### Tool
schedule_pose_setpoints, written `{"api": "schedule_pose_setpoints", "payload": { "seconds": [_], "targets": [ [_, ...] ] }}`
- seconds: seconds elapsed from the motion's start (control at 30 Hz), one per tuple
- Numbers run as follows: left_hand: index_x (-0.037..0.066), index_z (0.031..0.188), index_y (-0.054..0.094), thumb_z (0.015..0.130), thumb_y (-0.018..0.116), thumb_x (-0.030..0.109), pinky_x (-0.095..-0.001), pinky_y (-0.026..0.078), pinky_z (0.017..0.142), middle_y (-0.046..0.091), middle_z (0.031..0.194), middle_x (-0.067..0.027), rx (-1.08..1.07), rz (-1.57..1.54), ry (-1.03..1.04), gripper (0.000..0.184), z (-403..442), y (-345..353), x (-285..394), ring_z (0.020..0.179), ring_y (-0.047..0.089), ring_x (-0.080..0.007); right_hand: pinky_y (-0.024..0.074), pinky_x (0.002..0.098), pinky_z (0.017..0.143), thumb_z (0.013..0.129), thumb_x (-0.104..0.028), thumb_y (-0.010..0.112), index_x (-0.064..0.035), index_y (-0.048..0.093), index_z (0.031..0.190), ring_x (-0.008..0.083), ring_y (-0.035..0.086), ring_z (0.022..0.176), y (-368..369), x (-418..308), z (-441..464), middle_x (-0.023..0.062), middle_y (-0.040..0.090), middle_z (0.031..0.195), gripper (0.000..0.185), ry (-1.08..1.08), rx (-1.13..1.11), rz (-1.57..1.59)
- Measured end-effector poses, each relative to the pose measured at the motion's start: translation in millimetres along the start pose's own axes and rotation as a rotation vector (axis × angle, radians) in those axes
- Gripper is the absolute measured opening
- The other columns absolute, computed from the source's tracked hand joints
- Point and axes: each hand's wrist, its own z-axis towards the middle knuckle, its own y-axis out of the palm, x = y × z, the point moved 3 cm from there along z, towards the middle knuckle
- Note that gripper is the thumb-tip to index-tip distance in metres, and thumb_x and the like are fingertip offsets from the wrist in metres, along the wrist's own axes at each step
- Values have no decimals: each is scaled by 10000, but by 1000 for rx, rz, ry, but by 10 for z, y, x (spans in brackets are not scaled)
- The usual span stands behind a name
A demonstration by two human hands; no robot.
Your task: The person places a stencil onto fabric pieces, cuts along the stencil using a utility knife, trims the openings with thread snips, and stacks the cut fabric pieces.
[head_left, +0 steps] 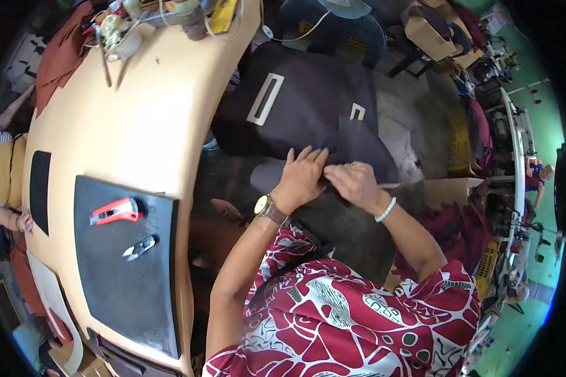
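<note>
A dark purple-brown cloth (pixel 302 94) is spread out in front of me, with a white rectangular frame-shaped piece (pixel 265 99) on it. A smaller white piece (pixel 357 112) shows further right. My left hand (pixel 300 177), with a watch at the wrist, rests at the cloth's near edge, fingers stretched out. Close beside it, my right hand (pixel 353 184), with a beaded bracelet, has its fingers curled at the same edge and appears to pinch the cloth. The fingertips of the right hand are partly hidden.
On the pale table (pixel 132 125) to the left lies a black mat (pixel 132 276) with a red utility knife (pixel 116 212) and thread snips (pixel 139 248). Another person's hand (pixel 24 222) touches the table's far edge. Maroon cloth (pixel 453 232) is piled at right, near yellow crates (pixel 460 141).
</note>
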Motion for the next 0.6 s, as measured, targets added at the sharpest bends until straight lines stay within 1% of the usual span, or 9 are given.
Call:
{"api": "schedule_pose_setpoints", "payload": {
  "seconds": [0.03, 0.13, 0.23, 0.27, 0.37, 0.4, 0.5, 0.53, 0.6],
  "targets": [
    [-6, 1329, 413, 663, 761, 323, -509, 318, 1034, 471, 1323, -192, -162, -40, -24, 820, -19, 2, -32, 1255, 412, -366, 473, 325, 544, 803, -129, 651, -72, 589, 898, 218, 619, 592, 21, -24, -65, 58, 618, 675, 127, 44, -24, 45],
    [-28, 1306, 443, 698, 728, 435, -426, 326, 1048, 467, 1326, -220, -518, -522, -55, 816, 29, 45, -202, 1246, 423, -377, 487, 329, 567, 799, -116, 659, -67, 590, 881, 230, 632, 613, 90, 17, -315, 68, 637, 698, 118, 179, -48, 126],
    [-37, 1285, 466, 752, 684, 445, -374, 348, 1034, 498, 1285, -244, -216, -512, -74, 751, 253, 71, -339, 1213, 457, -383, 495, 331, 576, 802, -111, 658, -61, 589, 874, 238, 635, 619, 154, 7, -460, 73, 644, 712, 112, 279, 6, 183],
    [20, 1280, 492, 821, 627, 344, -430, 350, 1029, 484, 1311, -208, -42, -198, 31, 578, 323, 196, -400, 1225, 444, -370, 497, 331, 578, 803, -108, 657, -58, 588, 872, 240, 635, 621, 178, -6, -497, 75, 645, 716, 110, 303, 32, 202],
    [91, 1273, 514, 866, 565, 254, -504, 346, 1015, 452, 1346, -157, 181, 167, 159, 441, 590, 401, -364, 1254, 409, -349, 501, 336, 583, 810, -106, 650, -53, 586, 861, 239, 637, 625, 290, -62, -585, 82, 649, 727, 97, 369, 19, 240],
    [145, 1275, 518, 889, 531, 256, -557, 318, 1011, 421, 1376, -113, 169, 194, 155, 403, 649, 474, -367, 1291, 361, -319, 501, 351, 562, 817, -102, 643, -53, 584, 873, 244, 640, 624, 298, -86, -586, 91, 648, 731, 95, 381, 6, 252],
    [158, 1275, 521, 890, 528, 314, -565, 285, 1024, 425, 1375, -105, 168, 254, 113, 415, 663, 635, -409, 1301, 346, -307, 497, 363, 536, 824, -107, 638, -59, 574, 892, 257, 638, 607, 418, -128, -723, 95, 644, 714, 104, 458, 23, 333],
    [177, 1272, 525, 892, 517, 353, -574, 258, 1032, 425, 1376, -94, 202, 264, 108, 420, 655, 664, -418, 1308, 335, -294, 496, 367, 530, 831, -116, 631, -61, 570, 897, 265, 637, 603, 464, -143, -771, 98, 643, 709, 105, 468, -20, 339],
    [185, 1271, 527, 890, 519, 363, -573, 255, 1035, 425, 1375, -92, 233, 248, 98, 421, 657, 698, -410, 1306, 336, -294, 493, 375, 517, 843, -133, 617, -63, 562, 905, 281, 634, 594, 559, -173, -910, 104, 642, 699, 108, 485, -102, 358]
  ]
}}
